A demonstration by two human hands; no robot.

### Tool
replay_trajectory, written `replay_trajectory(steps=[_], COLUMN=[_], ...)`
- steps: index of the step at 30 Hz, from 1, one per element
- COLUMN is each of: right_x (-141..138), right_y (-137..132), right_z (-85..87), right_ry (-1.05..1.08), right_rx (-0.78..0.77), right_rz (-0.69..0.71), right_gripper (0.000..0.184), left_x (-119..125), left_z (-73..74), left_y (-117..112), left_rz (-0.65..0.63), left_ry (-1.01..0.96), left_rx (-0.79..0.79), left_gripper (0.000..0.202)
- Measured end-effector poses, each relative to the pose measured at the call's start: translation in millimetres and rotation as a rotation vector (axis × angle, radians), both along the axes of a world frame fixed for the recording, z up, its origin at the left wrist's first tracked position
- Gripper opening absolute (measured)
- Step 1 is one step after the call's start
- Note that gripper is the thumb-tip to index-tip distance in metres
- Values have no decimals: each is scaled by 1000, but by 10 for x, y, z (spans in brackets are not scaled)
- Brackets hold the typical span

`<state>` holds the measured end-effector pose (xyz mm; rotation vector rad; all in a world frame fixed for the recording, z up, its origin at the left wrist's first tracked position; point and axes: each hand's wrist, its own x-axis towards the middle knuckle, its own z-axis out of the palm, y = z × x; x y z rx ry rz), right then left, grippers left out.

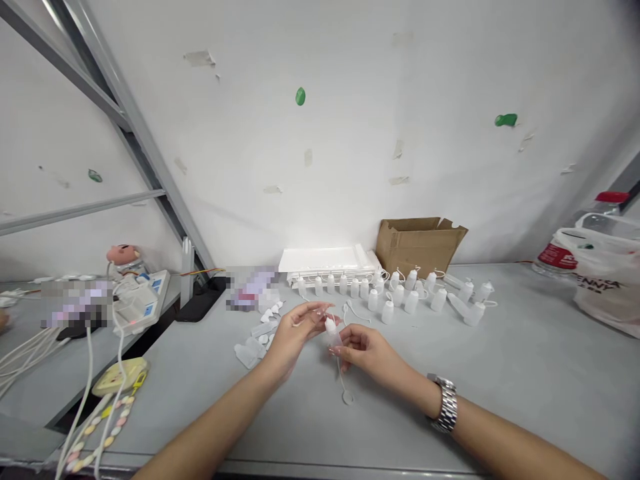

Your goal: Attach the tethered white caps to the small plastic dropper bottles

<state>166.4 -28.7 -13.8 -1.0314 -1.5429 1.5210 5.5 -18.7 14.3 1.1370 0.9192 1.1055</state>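
A small translucent squeeze bottle (333,340) with a white nozzle is held upright between my hands, above the grey table. My right hand (367,347) grips its body between thumb and fingers. At the top, the fingers of my left hand (300,327) are closed about the nozzle. A thin white strap with a ring (347,398) hangs below the bottle. Loose cap straps (357,312) lie just behind my hands. Left of my left hand are flat, empty-looking bottles (249,352) and white nozzle pieces (273,310).
Several capped squeeze bottles (387,312) stand in rows behind my right hand. Farther back are a stack of white packets (325,260) and an open cardboard box (417,247). A plastic bag (610,280) sits at right; a power strip (145,303) and cables lie left.
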Motion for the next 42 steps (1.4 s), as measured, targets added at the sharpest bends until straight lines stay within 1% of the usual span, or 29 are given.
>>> replay_trajectory(steps=[3,6,9,11,13,15,17,19,21,23,25,26,27,28,29,31,32,35,37,40,42], right_x=[14,40,67,77,76,69,69,103,196,363,589,711,830,939,1033,1161,1193,1194,1165,1160,1186], right_y=[3,14,26,32,36,36,25,-3,-50,-103,-140,-147,-145,-133,-113,-56,-21,87,139,124,41], right_z=[-22,-37,-37,-30,-15,11,56,121,197,255,268,252,223,181,132,25,-25,-126,-146,-125,-101], right_ry=[-43,-86,-102,-95,-88,-77,-51,-14,-12,-113,-325,-423,-511,-597,-701,-866,-915,-981,-994,-1004,-1024], right_rx=[6,31,37,41,51,60,63,66,104,217,372,416,426,423,399,362,372,440,468,467,490], right_rz=[9,-13,-32,-37,-37,-30,-4,23,4,-112,-333,-442,-532,-601,-631,-644,-619,-558,-542,-555,-612], right_gripper=[27,29,30,30,29,29,31,32,30,26,26,26,25,26,28,31,31,28,28,30,41], left_x=[-57,-120,-185,-226,-261,-282,-284,-270,-252,-240,-238,-239,-241,-244,-247,-254,-258,-272,-289,-381,-535], left_z=[3,-8,6,26,40,34,7,-28,-52,-53,-36,-24,-13,-3,3,4,-1,-26,-31,7,59], left_y=[50,107,154,182,208,231,242,235,211,183,161,155,151,150,152,160,167,204,233,246,209], left_rz=[53,106,188,245,289,299,280,263,260,236,205,197,192,185,174,140,131,167,200,191,197], left_ry=[-62,-111,-142,-149,-105,16,219,517,840,1064,1163,1181,1183,1169,1144,1111,1119,1209,1239,1206,1161], left_rx=[-14,-41,-26,-3,13,30,78,175,282,335,343,340,335,324,307,271,264,301,317,299,289], left_gripper=[31,29,28,31,34,38,38,37,39,43,45,46,46,46,46,47,48,44,38,40,40])
